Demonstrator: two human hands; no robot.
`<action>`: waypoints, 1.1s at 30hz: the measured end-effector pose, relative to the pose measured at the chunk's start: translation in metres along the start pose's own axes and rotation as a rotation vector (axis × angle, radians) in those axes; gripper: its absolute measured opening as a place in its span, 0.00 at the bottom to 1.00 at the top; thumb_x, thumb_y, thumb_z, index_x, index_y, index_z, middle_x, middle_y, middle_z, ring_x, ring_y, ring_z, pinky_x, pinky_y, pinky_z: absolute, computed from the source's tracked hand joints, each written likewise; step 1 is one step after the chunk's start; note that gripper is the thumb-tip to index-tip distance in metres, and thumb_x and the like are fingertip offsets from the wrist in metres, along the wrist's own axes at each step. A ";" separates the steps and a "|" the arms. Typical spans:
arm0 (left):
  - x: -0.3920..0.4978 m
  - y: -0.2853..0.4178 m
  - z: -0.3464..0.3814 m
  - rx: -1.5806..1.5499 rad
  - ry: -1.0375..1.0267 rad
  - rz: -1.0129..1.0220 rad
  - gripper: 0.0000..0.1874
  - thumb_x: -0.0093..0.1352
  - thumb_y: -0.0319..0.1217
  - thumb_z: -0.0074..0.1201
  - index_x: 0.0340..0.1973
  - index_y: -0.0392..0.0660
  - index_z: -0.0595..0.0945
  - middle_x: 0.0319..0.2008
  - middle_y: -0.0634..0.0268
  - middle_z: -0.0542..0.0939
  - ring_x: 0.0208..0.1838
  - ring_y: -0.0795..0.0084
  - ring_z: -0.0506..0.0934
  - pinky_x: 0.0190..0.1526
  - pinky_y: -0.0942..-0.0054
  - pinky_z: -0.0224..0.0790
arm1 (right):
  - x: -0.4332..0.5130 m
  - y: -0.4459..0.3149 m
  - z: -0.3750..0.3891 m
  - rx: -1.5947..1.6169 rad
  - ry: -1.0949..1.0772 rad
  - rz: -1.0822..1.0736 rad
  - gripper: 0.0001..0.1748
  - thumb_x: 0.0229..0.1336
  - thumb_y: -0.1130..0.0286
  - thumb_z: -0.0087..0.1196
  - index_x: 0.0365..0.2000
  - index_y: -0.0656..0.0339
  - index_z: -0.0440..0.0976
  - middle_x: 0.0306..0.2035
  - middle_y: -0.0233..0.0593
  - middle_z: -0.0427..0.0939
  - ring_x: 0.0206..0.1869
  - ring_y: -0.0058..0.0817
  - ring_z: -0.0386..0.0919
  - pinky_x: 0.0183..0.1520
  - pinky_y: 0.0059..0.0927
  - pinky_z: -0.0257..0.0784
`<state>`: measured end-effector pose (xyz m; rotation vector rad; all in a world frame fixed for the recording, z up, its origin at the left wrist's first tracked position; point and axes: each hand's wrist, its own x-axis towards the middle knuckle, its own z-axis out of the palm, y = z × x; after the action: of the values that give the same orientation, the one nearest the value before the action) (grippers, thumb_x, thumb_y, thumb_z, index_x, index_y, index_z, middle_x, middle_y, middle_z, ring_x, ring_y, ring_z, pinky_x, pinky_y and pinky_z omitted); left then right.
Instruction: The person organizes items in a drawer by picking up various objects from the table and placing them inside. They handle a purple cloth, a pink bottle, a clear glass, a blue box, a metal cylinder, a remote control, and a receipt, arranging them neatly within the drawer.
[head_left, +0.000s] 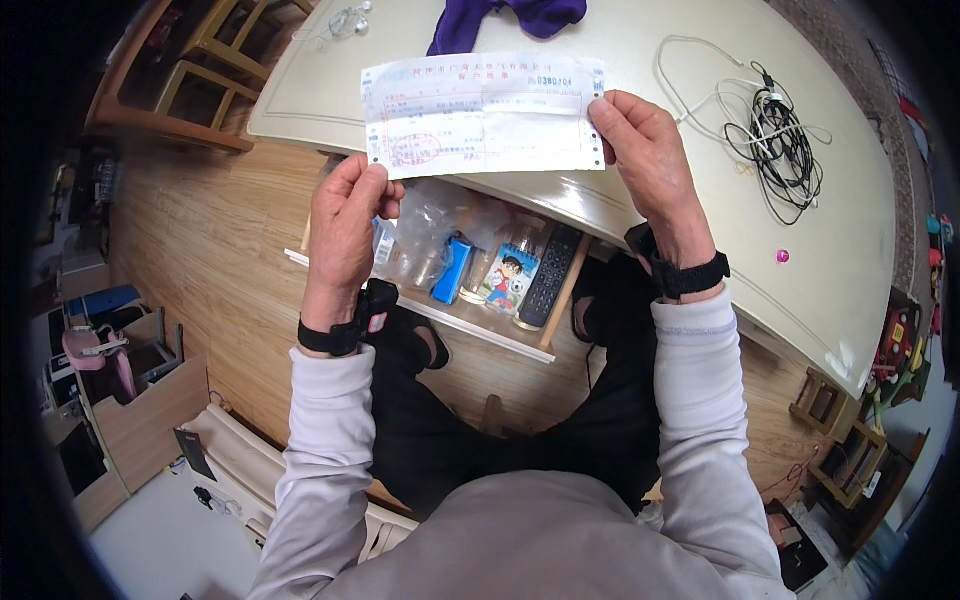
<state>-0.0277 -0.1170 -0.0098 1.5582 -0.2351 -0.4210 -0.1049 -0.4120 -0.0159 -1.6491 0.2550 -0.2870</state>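
Note:
Both hands stretch a printed paper slip flat above the near edge of the table. It bears writing, a red stamp and rows of punched holes along its sides. My left hand pinches its lower left corner between thumb and fingers. At the upper right edge, my right hand grips it the same way. Under the slip, an open drawer holds clear plastic bags, a blue box, a small spiral notepad with a cartoon cover and a black remote control.
On the pale table lie a purple cloth, white earphones, a tangle of black and white cables and a small pink item. Wooden stools stand at the upper left. Behind me is a beige sofa.

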 end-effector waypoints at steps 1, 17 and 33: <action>0.000 0.000 0.000 -0.005 -0.003 -0.002 0.11 0.77 0.33 0.47 0.40 0.39 0.80 0.29 0.68 0.78 0.29 0.82 0.71 0.34 0.82 0.64 | 0.000 0.000 0.000 -0.002 0.000 0.004 0.16 0.69 0.62 0.52 0.31 0.65 0.80 0.20 0.24 0.71 0.24 0.13 0.64 0.28 0.20 0.60; 0.008 -0.003 -0.001 -0.039 0.061 -0.012 0.10 0.75 0.31 0.50 0.31 0.43 0.79 0.28 0.68 0.80 0.27 0.84 0.71 0.32 0.82 0.64 | 0.001 -0.006 0.007 -0.084 -0.002 0.101 0.15 0.64 0.64 0.53 0.31 0.67 0.79 0.22 0.28 0.74 0.27 0.16 0.68 0.33 0.22 0.65; 0.003 -0.003 0.015 0.173 0.020 0.473 0.15 0.68 0.19 0.50 0.50 0.34 0.81 0.56 0.56 0.78 0.55 0.76 0.75 0.54 0.76 0.67 | 0.001 0.004 0.032 -0.162 -0.040 -0.006 0.11 0.65 0.68 0.55 0.38 0.67 0.81 0.27 0.26 0.78 0.28 0.13 0.70 0.32 0.21 0.67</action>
<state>-0.0311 -0.1323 -0.0135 1.6123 -0.6221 -0.0127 -0.0932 -0.3825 -0.0222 -1.8142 0.2480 -0.2423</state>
